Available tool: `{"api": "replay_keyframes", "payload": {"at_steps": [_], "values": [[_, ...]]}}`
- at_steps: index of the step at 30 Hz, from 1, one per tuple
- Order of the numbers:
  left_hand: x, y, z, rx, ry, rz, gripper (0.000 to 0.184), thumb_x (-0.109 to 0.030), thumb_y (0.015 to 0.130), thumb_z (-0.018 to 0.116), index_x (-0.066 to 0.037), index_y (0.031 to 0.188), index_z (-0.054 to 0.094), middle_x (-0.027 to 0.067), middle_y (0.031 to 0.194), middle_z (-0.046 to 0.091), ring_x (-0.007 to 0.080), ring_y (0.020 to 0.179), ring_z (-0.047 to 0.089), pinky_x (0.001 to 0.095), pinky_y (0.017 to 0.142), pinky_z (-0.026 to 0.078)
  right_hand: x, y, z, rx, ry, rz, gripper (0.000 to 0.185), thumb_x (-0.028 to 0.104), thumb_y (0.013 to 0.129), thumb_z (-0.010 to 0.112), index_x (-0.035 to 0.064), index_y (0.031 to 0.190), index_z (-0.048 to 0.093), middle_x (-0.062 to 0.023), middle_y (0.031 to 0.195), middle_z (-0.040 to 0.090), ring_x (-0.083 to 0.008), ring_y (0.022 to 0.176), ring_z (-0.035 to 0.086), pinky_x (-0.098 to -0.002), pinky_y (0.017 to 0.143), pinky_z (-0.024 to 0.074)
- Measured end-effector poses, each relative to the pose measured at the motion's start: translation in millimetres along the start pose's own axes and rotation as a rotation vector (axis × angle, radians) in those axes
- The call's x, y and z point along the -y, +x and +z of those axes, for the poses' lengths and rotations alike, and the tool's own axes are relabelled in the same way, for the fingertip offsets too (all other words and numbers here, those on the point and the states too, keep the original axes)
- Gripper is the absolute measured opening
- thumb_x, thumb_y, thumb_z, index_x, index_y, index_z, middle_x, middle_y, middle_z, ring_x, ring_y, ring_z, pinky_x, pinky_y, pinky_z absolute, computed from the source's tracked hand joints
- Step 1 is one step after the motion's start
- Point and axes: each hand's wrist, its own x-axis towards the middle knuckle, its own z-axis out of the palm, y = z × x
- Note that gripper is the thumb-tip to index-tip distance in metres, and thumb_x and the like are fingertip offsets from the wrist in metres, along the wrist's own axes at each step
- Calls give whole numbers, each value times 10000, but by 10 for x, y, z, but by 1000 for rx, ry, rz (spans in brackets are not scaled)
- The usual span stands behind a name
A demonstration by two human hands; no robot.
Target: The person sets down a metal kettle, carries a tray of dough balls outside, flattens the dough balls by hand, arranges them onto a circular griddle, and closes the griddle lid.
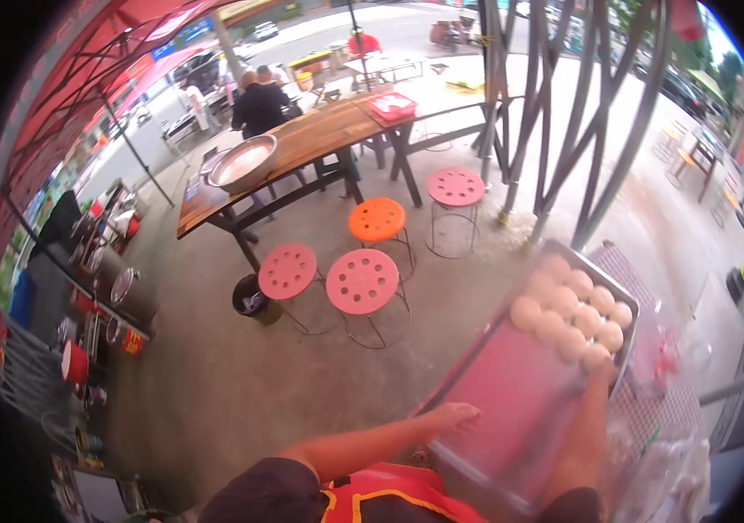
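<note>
Dough balls [567, 310] are bunched at the metal tray's [511, 392] far end, its long axis run outward; nearest ball met by right hand [600, 367], grip can't be told; left hand [459, 418] kept apart, loosely open.

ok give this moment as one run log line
left hand: seemingly empty, over bare part of tray | right hand: at nearest pale ball, grip unclear | pale balls: grouped at tray's far end
</note>
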Motion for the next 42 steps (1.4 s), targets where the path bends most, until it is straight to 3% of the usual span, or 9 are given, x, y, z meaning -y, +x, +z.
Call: {"api": "replay_keyframes", "payload": {"at_steps": [5, 10, 14, 17, 22, 26, 32, 35, 42], "values": [[-253, 142, 218, 50, 42, 15, 392, -345, 937, 455, -49, 1185, 524, 76, 1105, 581, 174, 979, 564, 321, 835, 453, 94, -24, -221, 216, -778, -351, 356, 259, 901, 470, -28, 1070, 595, -126, 1022, 653, -206, 918, 639, -324, 712, 520], [-292, 305, 389, 124, 36, 11, 410, -346, 946, 440, -35, 1203, 510, 83, 1101, 581, 163, 963, 569, 299, 824, 458, 387, -792, -539, 0, -239, 17, 533, 364, 775, 638, -27, 1127, 555, -150, 1066, 607, -241, 983, 584, -349, 816, 465], [-352, 259, 503, 115, 72, -46, 385, -334, 942, 455, -27, 1162, 528, 71, 1045, 585, 144, 901, 577, 277, 776, 468, -26, -711, -343, 121, 340, -216, 606, 378, 721, 703, -20, 1141, 523, -144, 1057, 591, -249, 973, 578, -357, 842, 456], [-318, 298, 487, 131, 179, -8, 360, -326, 937, 468, -28, 1126, 541, 59, 1006, 587, 127, 848, 580, 254, 735, 473, -105, -533, -256, 37, 152, 0, 583, 308, 748, 687, -28, 1179, 482, -149, 1089, 580, -266, 997, 576, -370, 863, 470], [-412, 200, 336, 131, 19, -35, 315, -302, 935, 482, -45, 1102, 554, 51, 972, 591, 117, 813, 576, 240, 701, 474, -566, -338, -164, 555, 1210, 450, 331, 130, 869, 496, -32, 1156, 520, -154, 1031, 599, -280, 958, 598, -378, 847, 501], [-727, 133, 98, 196, -14, -43, 342, -305, 936, 469, -59, 1165, 534, 76, 1068, 592, 203, 997, 566, 371, 861, 467, 27, -1140, -198, -51, 1158, -138, 212, 148, 839, 583, 36, 1018, 583, -70, 863, 608, -176, 756, 607, -288, 678, 523], [-1500, 157, 430, 557, -375, -91, 510, -442, 938, 407, -35, 1245, 423, 127, 1129, 553, 243, 1040, 554, 391, 915, 456, 1078, -3064, -1036, -117, 297, -1049, 416, 0, 767, 606, 41, 1165, 496, -104, 1202, 515, -221, 1121, 500, -330, 945, 398], [-1717, 62, 645, 621, -451, -208, 519, -463, 935, 399, -43, 1237, 432, 126, 1122, 555, 246, 1044, 551, 403, 919, 455, 1242, -3607, -1354, -54, 13, -971, 482, 21, 740, 639, 38, 1195, 480, -126, 1258, 491, -242, 1199, 452, -360, 999, 358], [-716, -249, 1093, 928, 19, -493, 526, -407, 929, 435, -32, 1295, 391, 153, 1186, 532, 273, 1108, 520, 412, 953, 421, 157, -4798, -1608, -118, 1360, 215, 568, 289, 829, 651, 92, 1300, 401, -80, 1290, 467, -217, 1165, 469, -388, 963, 406]]}}
